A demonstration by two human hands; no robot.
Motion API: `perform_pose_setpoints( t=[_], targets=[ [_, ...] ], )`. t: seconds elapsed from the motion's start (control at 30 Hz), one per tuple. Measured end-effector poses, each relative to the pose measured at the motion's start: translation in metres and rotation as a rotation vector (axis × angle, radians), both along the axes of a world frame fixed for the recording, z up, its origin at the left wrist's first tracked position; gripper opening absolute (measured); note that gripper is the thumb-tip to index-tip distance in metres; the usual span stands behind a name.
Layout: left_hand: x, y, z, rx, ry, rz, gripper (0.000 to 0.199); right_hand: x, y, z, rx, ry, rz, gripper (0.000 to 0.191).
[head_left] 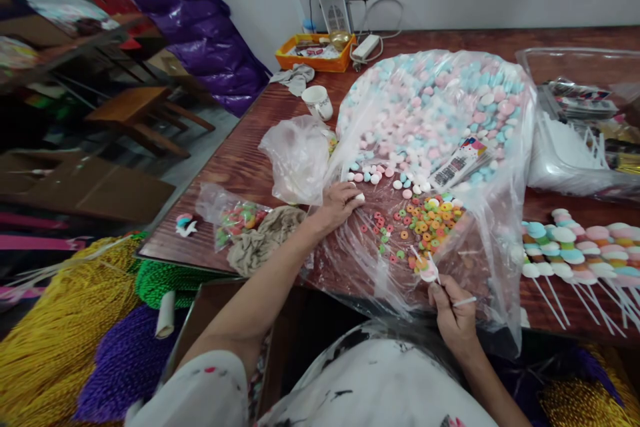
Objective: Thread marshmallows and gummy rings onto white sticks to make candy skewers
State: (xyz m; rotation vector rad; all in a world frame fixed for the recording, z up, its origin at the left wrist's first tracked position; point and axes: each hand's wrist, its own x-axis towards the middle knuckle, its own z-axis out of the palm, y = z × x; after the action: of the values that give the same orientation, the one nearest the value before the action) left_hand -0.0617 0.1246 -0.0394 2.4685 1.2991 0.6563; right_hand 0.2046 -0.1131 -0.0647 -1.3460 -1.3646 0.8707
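Note:
My right hand [453, 313] is closed on a white stick that carries a pale marshmallow [429, 271] and an orange ring candy near its tip. My left hand [341, 205] rests at the left side of the clear plastic sheet, fingers drawn together around a small white marshmallow [359, 197]. Between the hands lie loose ring candies [433, 223] in yellow, orange, red and green. Beyond them spreads a large heap of pink, blue and white marshmallows [400, 113], partly under the plastic. A stack of printed labels [461, 163] lies on the heap's near edge.
Finished marshmallow skewers [575, 250] lie in rows at the right, below a clear tray [575, 173] of white sticks. To the left are a plastic bag [297, 157], a mug [317, 103], a cloth [267, 240] and a candy bag [240, 220]. An orange basket [340, 65] stands behind.

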Motion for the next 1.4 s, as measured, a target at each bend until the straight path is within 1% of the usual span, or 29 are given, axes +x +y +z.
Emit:
perform_pose_setpoints(
  t=[0.1, 0.17, 0.27, 0.33, 0.4, 0.57, 0.63, 0.73, 0.83, 1.0, 1.2, 1.4],
  targets=[
    [0.004, -0.002, 0.003, 0.039, 0.110, -0.073, 0.021, 0.000, 0.000, 0.000, 0.000, 0.008, 0.009, 0.019],
    [0.006, -0.006, 0.005, 0.064, 0.121, -0.102, 0.021, 0.000, 0.000, 0.000, -0.001, 0.012, 0.016, 0.018],
    [0.010, -0.018, 0.010, 0.126, 0.024, -0.063, 0.020, 0.000, 0.001, 0.000, 0.006, 0.004, 0.024, 0.016],
    [0.014, -0.032, 0.014, 0.128, -0.081, -0.034, 0.020, 0.000, 0.002, 0.002, 0.019, -0.014, 0.030, 0.014],
    [0.020, -0.048, 0.017, 0.064, -0.221, -0.007, 0.019, 0.000, 0.003, 0.004, 0.043, -0.046, 0.039, 0.013],
    [0.038, -0.094, 0.024, -0.184, -0.632, 0.071, 0.016, -0.004, 0.007, 0.017, 0.076, -0.164, 0.058, 0.013],
    [0.045, -0.109, 0.026, -0.257, -0.741, 0.103, 0.018, -0.006, 0.007, 0.023, 0.085, -0.208, 0.058, 0.013],
    [0.052, -0.127, 0.032, -0.320, -0.827, 0.133, 0.022, -0.007, 0.005, 0.032, 0.112, -0.273, 0.056, 0.014],
    [0.056, -0.141, 0.040, -0.300, -0.840, 0.121, 0.023, -0.005, 0.000, 0.038, 0.151, -0.339, 0.053, 0.016],
    [0.057, -0.152, 0.048, -0.146, -0.796, 0.080, 0.020, 0.000, -0.012, 0.040, 0.214, -0.445, 0.047, 0.019],
    [0.056, -0.160, 0.048, -0.058, -0.762, 0.040, 0.020, 0.004, -0.022, 0.039, 0.209, -0.528, 0.045, 0.019],
    [0.057, -0.166, 0.047, -0.037, -0.796, 0.018, 0.017, 0.002, -0.024, 0.046, 0.194, -0.566, 0.062, 0.019]
  ],
)
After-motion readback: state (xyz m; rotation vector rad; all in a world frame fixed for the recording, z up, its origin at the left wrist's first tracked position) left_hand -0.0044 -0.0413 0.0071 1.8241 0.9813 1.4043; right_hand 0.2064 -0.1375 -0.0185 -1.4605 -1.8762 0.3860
